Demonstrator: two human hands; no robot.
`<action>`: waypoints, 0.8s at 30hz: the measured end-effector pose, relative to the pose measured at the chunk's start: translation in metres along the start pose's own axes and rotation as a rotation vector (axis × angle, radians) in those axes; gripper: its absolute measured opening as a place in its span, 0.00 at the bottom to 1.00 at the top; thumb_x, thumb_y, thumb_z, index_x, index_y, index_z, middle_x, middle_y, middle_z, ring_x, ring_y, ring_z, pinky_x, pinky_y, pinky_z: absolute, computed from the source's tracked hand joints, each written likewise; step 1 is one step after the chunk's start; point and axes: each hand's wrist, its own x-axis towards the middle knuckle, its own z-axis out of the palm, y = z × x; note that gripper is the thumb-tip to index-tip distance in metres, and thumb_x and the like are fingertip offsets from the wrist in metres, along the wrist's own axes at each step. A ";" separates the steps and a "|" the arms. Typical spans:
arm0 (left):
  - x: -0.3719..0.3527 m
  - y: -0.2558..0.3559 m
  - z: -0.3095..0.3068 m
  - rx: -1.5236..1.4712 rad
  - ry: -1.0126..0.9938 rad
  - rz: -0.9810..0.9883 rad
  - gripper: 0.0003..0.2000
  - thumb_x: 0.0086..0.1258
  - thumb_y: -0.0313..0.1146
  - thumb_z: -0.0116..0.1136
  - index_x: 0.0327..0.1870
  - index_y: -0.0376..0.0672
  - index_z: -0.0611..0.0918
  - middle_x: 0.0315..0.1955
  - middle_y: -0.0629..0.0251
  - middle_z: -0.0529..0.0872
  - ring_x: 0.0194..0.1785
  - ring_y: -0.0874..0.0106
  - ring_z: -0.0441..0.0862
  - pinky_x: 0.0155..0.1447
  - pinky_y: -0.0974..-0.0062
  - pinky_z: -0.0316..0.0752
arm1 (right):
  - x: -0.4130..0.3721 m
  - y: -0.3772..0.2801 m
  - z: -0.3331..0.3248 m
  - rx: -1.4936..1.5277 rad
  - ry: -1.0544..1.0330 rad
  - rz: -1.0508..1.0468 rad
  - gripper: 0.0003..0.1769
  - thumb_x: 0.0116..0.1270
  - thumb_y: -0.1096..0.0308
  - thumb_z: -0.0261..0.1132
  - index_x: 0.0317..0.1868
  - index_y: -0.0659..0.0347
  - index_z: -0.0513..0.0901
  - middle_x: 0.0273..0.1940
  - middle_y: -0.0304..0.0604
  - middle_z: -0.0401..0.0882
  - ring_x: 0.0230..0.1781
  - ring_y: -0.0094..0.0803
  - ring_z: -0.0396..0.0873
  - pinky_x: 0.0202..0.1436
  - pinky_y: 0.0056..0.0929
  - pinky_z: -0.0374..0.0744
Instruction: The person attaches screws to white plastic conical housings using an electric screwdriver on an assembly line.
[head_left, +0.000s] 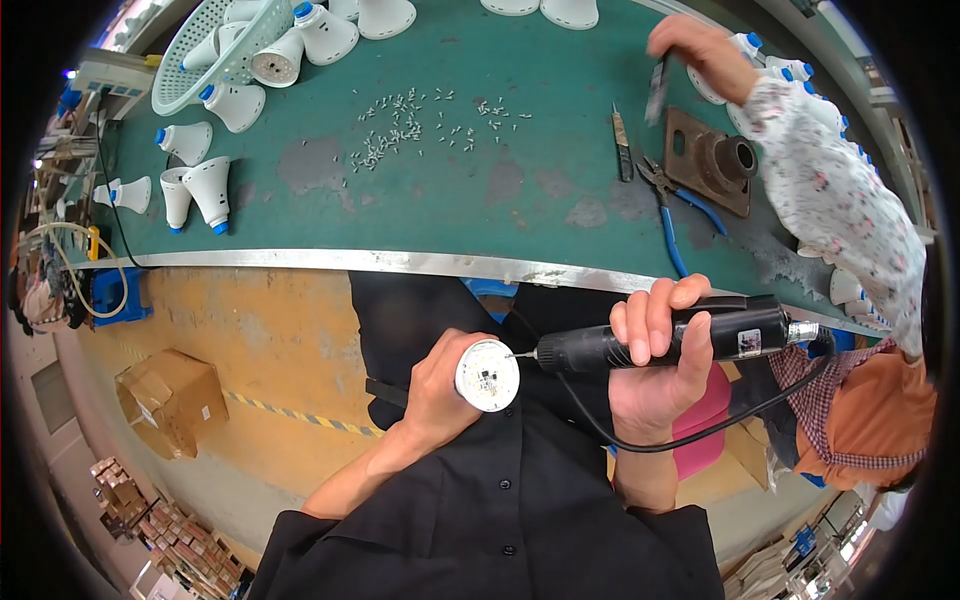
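Observation:
In my left hand is a white lamp housing, its round face with a circuit board turned up toward me. The fingers wrap round its side. My right hand grips a black electric screwdriver held level, with a cable looping from its back end. The screwdriver's thin bit points left and reaches the edge of the lamp's face; whether it touches a screw I cannot make out. Both hands are in front of my body, below the workbench edge.
Small screws lie scattered on the green bench. White lamp housings stand at left, near a pale green basket. Blue-handled pliers, a utility knife and a rusty metal block lie at right. A co-worker's hand reaches over them.

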 end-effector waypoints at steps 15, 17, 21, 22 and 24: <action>-0.002 -0.003 0.003 0.021 -0.015 -0.018 0.22 0.48 0.17 0.73 0.45 0.38 0.80 0.35 0.59 0.84 0.37 0.60 0.85 0.40 0.70 0.81 | 0.002 0.004 0.011 -0.095 -0.094 -0.018 0.13 0.74 0.55 0.63 0.43 0.54 0.72 0.25 0.30 0.66 0.21 0.19 0.66 0.32 0.22 0.66; -0.002 -0.003 0.003 0.017 -0.015 -0.016 0.21 0.48 0.17 0.73 0.45 0.38 0.80 0.35 0.59 0.84 0.37 0.60 0.85 0.40 0.70 0.81 | 0.002 0.003 0.011 -0.088 -0.096 -0.014 0.13 0.74 0.55 0.63 0.43 0.54 0.72 0.25 0.30 0.66 0.21 0.19 0.66 0.32 0.22 0.66; -0.003 -0.003 0.003 0.010 -0.020 -0.024 0.21 0.48 0.17 0.73 0.45 0.38 0.80 0.35 0.59 0.84 0.37 0.59 0.85 0.40 0.69 0.81 | 0.001 0.004 0.011 -0.068 -0.101 -0.013 0.14 0.73 0.55 0.63 0.43 0.54 0.72 0.25 0.30 0.66 0.21 0.19 0.66 0.32 0.22 0.66; -0.003 -0.003 0.003 0.007 -0.021 -0.019 0.21 0.48 0.17 0.73 0.45 0.38 0.80 0.35 0.59 0.84 0.37 0.59 0.85 0.40 0.69 0.81 | 0.001 0.004 0.011 -0.062 -0.106 -0.012 0.14 0.73 0.55 0.63 0.43 0.54 0.72 0.25 0.30 0.67 0.21 0.19 0.66 0.32 0.22 0.65; -0.003 -0.004 0.003 -0.001 -0.025 -0.011 0.22 0.48 0.17 0.73 0.45 0.38 0.80 0.35 0.59 0.84 0.37 0.59 0.85 0.40 0.69 0.81 | 0.000 0.003 0.011 -0.051 -0.114 -0.008 0.14 0.73 0.55 0.64 0.44 0.54 0.72 0.25 0.30 0.67 0.21 0.19 0.66 0.31 0.22 0.65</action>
